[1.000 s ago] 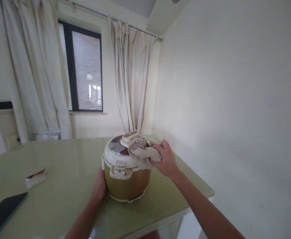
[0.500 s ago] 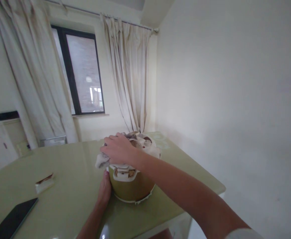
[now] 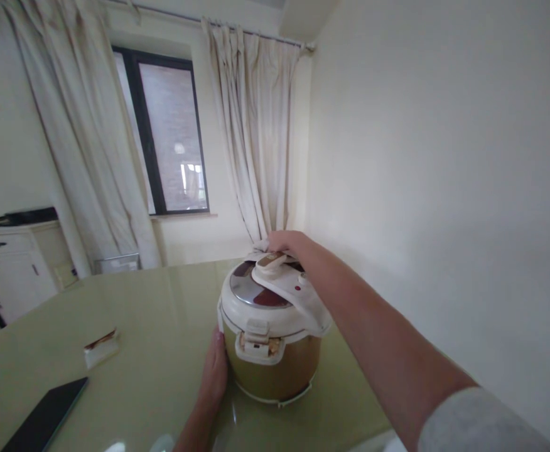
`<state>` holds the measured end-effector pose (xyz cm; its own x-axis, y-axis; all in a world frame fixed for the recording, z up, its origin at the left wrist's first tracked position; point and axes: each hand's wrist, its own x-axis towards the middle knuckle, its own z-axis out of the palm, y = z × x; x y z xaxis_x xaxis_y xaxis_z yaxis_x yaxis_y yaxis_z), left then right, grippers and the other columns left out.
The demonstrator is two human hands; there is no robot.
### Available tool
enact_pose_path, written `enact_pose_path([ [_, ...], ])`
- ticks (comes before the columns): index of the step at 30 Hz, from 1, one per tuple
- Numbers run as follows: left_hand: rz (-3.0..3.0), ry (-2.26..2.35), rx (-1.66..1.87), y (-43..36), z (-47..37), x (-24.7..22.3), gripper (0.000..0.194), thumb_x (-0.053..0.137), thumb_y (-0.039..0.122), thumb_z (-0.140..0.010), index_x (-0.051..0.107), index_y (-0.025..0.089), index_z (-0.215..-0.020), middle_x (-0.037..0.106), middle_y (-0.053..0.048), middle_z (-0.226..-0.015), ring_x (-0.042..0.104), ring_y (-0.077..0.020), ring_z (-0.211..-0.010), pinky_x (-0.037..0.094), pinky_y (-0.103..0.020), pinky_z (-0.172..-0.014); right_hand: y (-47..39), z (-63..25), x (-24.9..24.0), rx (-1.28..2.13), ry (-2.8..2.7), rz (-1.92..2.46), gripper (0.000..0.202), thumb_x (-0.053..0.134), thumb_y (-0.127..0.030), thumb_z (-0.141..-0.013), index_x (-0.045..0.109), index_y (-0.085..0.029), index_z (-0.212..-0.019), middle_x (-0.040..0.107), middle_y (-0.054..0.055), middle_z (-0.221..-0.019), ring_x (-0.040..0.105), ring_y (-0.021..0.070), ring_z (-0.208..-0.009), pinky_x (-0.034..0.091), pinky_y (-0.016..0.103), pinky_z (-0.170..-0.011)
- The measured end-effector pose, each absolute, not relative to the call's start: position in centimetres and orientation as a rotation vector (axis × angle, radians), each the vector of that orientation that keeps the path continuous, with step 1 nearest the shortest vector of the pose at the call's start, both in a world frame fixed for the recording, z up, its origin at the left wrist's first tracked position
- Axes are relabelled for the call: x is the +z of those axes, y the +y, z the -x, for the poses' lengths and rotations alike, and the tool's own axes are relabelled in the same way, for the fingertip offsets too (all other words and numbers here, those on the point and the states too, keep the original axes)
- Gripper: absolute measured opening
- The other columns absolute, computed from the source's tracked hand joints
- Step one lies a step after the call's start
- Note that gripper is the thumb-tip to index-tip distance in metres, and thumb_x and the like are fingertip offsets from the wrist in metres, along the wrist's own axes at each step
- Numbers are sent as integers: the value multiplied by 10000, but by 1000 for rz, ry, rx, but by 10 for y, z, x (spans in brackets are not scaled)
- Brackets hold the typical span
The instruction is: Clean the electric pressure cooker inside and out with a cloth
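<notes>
A gold and cream rice cooker (image 3: 275,351) with its lid closed stands on the pale green table (image 3: 152,333). My left hand (image 3: 215,370) rests flat against the cooker's lower left side. My right hand (image 3: 287,242) reaches over the lid to its far edge and presses a light cloth (image 3: 260,243) there. Only a small corner of the cloth shows beside my fingers. The lid's cream handle (image 3: 284,285) and silver top plate (image 3: 251,292) are uncovered.
A small white packet (image 3: 100,348) and a black tablet (image 3: 44,420) lie on the table's left part. Behind are a dark window (image 3: 171,132), cream curtains (image 3: 256,132) and a white cabinet (image 3: 9,263). A plain white wall (image 3: 444,157) stands close on the right.
My right hand has carried the cloth from the lid's right side, across its front left, to the far back edge. My left hand has stayed against the cooker. The view shifted.
</notes>
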<state>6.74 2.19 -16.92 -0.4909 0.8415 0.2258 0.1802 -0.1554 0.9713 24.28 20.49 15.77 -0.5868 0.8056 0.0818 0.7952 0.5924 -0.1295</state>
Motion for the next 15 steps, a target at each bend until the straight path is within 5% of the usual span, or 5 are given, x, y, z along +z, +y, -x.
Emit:
enact_pose_path([
  [5,-1145,1581,1700,22,-76,-158,677,278,592,-1046,536,173,-1510,518,-116,-1600,354,-260,-1563,190,-418,-1334,203,-308,144,310,-2516,1274,160,792,-310,-751,793,-175,-838,797,79,-913,716,232,-869,534,284,-766],
  [11,-1125,1604,1645,18,-81,-148,711,241,594,-1054,449,151,-1571,468,-110,-1639,307,-238,-1582,170,-398,-1335,181,-323,171,611,-2167,848,286,634,-276,-813,767,-127,-1019,770,65,-946,699,204,-852,547,292,-776],
  [15,-1183,1601,1661,16,-81,-143,710,203,594,-1060,469,159,-1554,489,-100,-1625,300,-229,-1585,169,-406,-1334,136,-288,177,185,-2603,715,315,800,-351,-719,780,-180,-983,738,76,-1032,682,253,-954,519,323,-837],
])
